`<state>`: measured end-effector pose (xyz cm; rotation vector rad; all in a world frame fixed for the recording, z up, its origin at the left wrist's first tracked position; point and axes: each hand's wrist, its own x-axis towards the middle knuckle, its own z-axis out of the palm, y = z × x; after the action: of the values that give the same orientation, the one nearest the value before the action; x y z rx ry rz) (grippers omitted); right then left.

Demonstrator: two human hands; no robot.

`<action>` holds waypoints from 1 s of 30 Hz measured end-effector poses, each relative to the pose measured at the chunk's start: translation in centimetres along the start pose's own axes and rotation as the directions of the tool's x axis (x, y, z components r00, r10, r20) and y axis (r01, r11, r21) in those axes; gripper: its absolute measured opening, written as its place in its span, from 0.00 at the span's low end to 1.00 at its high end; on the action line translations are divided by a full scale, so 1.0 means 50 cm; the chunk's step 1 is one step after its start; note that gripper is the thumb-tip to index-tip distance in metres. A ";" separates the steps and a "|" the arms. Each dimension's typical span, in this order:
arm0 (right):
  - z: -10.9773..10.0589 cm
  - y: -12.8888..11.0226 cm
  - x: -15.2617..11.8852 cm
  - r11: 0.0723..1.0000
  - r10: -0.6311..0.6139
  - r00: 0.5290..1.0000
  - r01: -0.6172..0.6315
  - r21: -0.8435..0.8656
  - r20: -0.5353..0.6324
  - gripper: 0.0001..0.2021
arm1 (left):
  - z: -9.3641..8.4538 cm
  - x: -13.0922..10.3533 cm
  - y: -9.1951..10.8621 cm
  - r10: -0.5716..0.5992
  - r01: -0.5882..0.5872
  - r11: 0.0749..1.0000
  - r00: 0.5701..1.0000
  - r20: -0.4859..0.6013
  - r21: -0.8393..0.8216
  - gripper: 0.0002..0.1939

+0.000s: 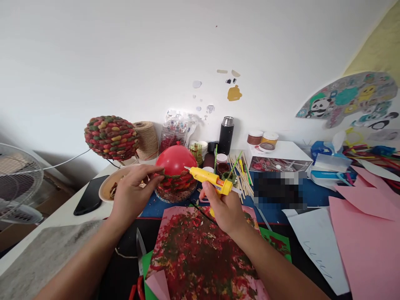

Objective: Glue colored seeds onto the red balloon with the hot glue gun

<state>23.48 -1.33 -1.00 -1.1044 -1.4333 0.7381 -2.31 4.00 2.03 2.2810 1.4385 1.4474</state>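
Note:
A red balloon sits in the middle, its lower part ringed by painted red and green shells, resting on a round woven base. My left hand is at the balloon's left side, thumb and index finger pinched at the shell edge; what lies between the fingertips is too small to name. My right hand is wrapped round a yellow glue gun, its nozzle pointing left, close to the balloon's right side. A finished-looking ball of coloured shells stands at the back left.
Paint-stained pink paper lies in front, with red-handled scissors at its left. A bowl, phone and fan are left. Behind stand twine, a black bottle, paint jars and sticks.

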 end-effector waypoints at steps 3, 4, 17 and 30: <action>-0.005 -0.003 0.003 1.000 -0.014 1.000 0.014 -0.015 -0.014 0.26 | 0.011 0.011 0.004 0.184 -0.188 0.976 0.982 0.046 0.106 0.10; -0.006 -0.005 0.003 1.000 -0.015 1.000 0.014 -0.021 -0.016 0.27 | 0.015 0.013 0.005 0.222 -0.229 0.964 0.973 0.065 0.138 0.11; -0.006 -0.011 0.001 0.988 -0.110 0.994 0.111 -0.106 0.016 0.24 | 0.018 0.030 0.007 0.441 -0.486 0.810 0.874 0.205 0.329 0.10; -0.005 -0.015 0.002 0.976 -0.164 0.986 0.166 -0.143 0.025 0.27 | 0.029 0.042 0.023 0.418 -0.483 0.815 0.873 0.253 0.320 0.12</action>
<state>23.55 -1.55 -0.26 -1.0759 -1.5885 0.5308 -0.27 5.47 3.21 3.0737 1.2607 1.0816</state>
